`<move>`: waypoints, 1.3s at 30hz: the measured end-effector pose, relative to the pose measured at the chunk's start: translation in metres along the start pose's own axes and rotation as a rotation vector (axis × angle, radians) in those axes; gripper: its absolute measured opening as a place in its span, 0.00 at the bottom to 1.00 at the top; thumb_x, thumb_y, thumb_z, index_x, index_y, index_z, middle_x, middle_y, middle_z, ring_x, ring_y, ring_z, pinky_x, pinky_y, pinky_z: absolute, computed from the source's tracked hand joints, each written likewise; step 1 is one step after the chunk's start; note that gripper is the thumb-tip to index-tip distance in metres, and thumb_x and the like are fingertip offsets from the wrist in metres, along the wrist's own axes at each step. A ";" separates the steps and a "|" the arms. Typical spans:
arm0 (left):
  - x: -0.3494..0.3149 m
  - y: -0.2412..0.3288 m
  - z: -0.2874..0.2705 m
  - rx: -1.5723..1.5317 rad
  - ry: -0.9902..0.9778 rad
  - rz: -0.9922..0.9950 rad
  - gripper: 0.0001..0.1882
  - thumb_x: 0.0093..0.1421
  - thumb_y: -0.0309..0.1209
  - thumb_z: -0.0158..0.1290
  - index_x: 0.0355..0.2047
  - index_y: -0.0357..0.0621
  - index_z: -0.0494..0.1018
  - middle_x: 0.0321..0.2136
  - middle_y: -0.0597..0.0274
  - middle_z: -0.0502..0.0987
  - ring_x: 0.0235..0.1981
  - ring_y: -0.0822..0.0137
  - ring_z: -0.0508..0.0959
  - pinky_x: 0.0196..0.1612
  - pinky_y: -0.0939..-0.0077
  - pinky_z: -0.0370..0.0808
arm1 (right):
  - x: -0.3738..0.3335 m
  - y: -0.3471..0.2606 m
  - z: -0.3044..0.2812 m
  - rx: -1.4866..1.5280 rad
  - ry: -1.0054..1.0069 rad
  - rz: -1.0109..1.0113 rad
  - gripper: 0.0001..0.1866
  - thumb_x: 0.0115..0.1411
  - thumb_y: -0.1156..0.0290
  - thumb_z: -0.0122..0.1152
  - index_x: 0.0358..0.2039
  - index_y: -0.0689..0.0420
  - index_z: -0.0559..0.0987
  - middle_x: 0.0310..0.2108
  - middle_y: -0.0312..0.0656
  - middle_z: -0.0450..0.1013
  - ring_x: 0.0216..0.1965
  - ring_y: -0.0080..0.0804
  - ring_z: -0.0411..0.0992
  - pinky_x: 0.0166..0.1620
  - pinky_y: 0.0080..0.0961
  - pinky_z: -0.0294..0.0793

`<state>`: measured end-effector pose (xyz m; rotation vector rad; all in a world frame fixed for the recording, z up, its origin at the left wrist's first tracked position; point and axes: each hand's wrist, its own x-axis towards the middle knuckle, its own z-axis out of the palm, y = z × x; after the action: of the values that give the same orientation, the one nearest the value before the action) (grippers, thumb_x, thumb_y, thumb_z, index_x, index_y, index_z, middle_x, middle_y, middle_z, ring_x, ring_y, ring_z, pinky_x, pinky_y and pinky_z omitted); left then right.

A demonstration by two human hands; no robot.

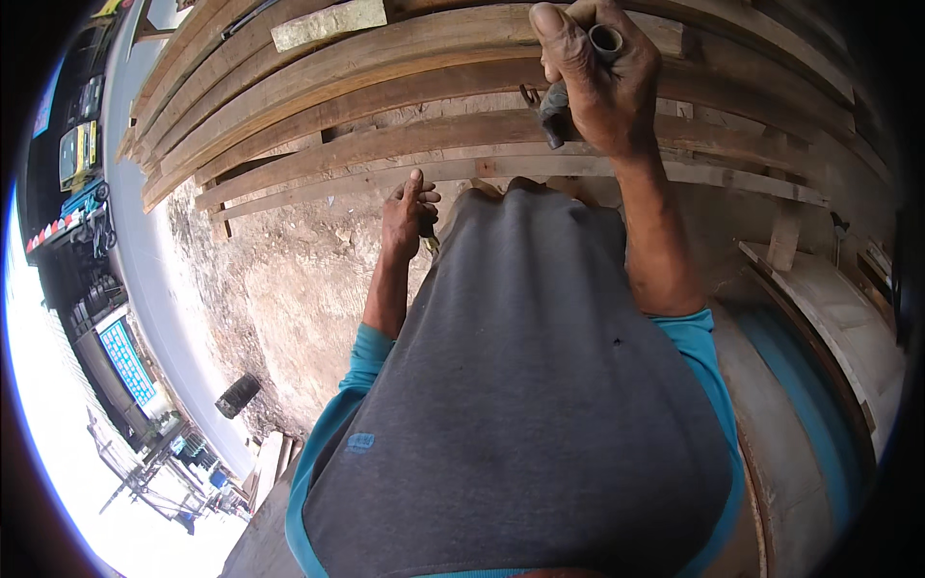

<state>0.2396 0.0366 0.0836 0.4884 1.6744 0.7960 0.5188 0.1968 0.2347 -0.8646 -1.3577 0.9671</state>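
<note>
My right hand (pixel 617 82) is raised over wooden planks (pixel 405 82), its fingers wrapped round the tubular metal handle of a claw hammer (pixel 555 114). The hollow handle end points up past my thumb. Below the fist the dark hammer head and its forked claw show, above the planks. Lower and to the left, my left hand (pixel 409 217) is closed, thumb up, beside the hem of my dark shirt. It grips something dark with a yellowish end, mostly hidden by the fingers, so its kind cannot be made out.
A short pale wood block (pixel 329 24) lies across the long planks at the far side. A dark cylindrical object (pixel 238 395) rests on the rough ground (pixel 299 299) at left. Large pale curved panels (pixel 833 328) stand at the right. Vehicles and a road show at far left.
</note>
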 end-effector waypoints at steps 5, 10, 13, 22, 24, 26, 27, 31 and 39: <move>-0.025 -0.022 0.042 -0.124 0.073 0.015 0.30 0.62 0.57 0.59 0.41 0.36 0.75 0.26 0.63 0.78 0.21 0.77 0.73 0.23 0.82 0.68 | -0.002 0.028 -0.031 0.031 -0.020 -0.062 0.22 0.67 0.58 0.64 0.20 0.56 0.70 0.13 0.27 0.64 0.18 0.14 0.63 0.22 0.18 0.62; -0.039 -0.043 0.072 0.077 0.128 0.060 0.23 0.63 0.51 0.61 0.35 0.40 0.77 0.25 0.67 0.78 0.23 0.80 0.72 0.25 0.84 0.66 | 0.003 0.011 -0.066 0.340 0.228 0.021 0.17 0.66 0.68 0.51 0.20 0.54 0.65 0.16 0.35 0.61 0.17 0.24 0.60 0.27 0.30 0.68; -0.041 -0.042 0.078 0.036 0.155 0.058 0.22 0.63 0.50 0.61 0.36 0.41 0.76 0.23 0.69 0.76 0.22 0.80 0.71 0.25 0.83 0.66 | -0.001 0.046 -0.102 0.577 0.401 0.145 0.17 0.68 0.63 0.48 0.21 0.53 0.65 0.17 0.36 0.62 0.20 0.29 0.62 0.37 0.37 0.69; -0.014 -0.027 0.066 -0.295 0.184 0.170 0.28 0.67 0.52 0.55 0.41 0.33 0.71 0.24 0.64 0.73 0.22 0.74 0.73 0.25 0.79 0.70 | -0.062 0.137 -0.183 0.431 0.636 0.632 0.23 0.64 0.49 0.63 0.42 0.58 0.73 0.37 0.42 0.72 0.43 0.35 0.75 0.46 0.40 0.80; -0.009 -0.015 0.062 -0.322 0.182 0.177 0.28 0.68 0.53 0.54 0.41 0.34 0.71 0.24 0.64 0.73 0.22 0.74 0.73 0.25 0.79 0.70 | -0.068 0.143 -0.195 0.340 0.568 0.717 0.30 0.64 0.45 0.62 0.50 0.58 0.71 0.39 0.42 0.72 0.42 0.33 0.76 0.41 0.34 0.80; -0.005 -0.003 0.055 -0.352 0.228 0.192 0.29 0.68 0.55 0.52 0.40 0.34 0.71 0.23 0.65 0.72 0.21 0.74 0.72 0.25 0.79 0.69 | -0.077 0.148 -0.204 0.313 0.520 0.787 0.31 0.63 0.43 0.62 0.51 0.58 0.71 0.38 0.42 0.73 0.39 0.33 0.77 0.40 0.32 0.80; 0.000 -0.002 0.046 -0.358 0.225 0.195 0.29 0.68 0.55 0.52 0.40 0.34 0.71 0.23 0.65 0.72 0.21 0.74 0.72 0.25 0.79 0.69 | -0.082 0.149 -0.207 0.290 0.467 0.865 0.32 0.63 0.42 0.61 0.51 0.58 0.72 0.37 0.43 0.74 0.37 0.34 0.78 0.39 0.29 0.79; 0.018 0.005 0.023 -0.439 0.091 0.175 0.27 0.69 0.52 0.52 0.39 0.34 0.72 0.22 0.65 0.73 0.21 0.74 0.72 0.26 0.80 0.70 | -0.099 0.146 -0.209 0.292 0.514 0.936 0.29 0.65 0.42 0.59 0.47 0.58 0.76 0.35 0.43 0.75 0.33 0.35 0.77 0.32 0.30 0.76; 0.020 0.010 -0.012 -0.344 0.163 0.167 0.25 0.66 0.50 0.57 0.40 0.34 0.73 0.24 0.63 0.75 0.23 0.75 0.74 0.25 0.82 0.70 | -0.090 0.077 -0.181 0.347 0.319 0.826 0.31 0.67 0.46 0.55 0.58 0.58 0.71 0.33 0.40 0.73 0.35 0.31 0.75 0.38 0.32 0.76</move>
<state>0.2222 0.0545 0.0786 0.3310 1.6129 1.2484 0.6970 0.1510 0.1216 -1.2696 -0.5072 1.5511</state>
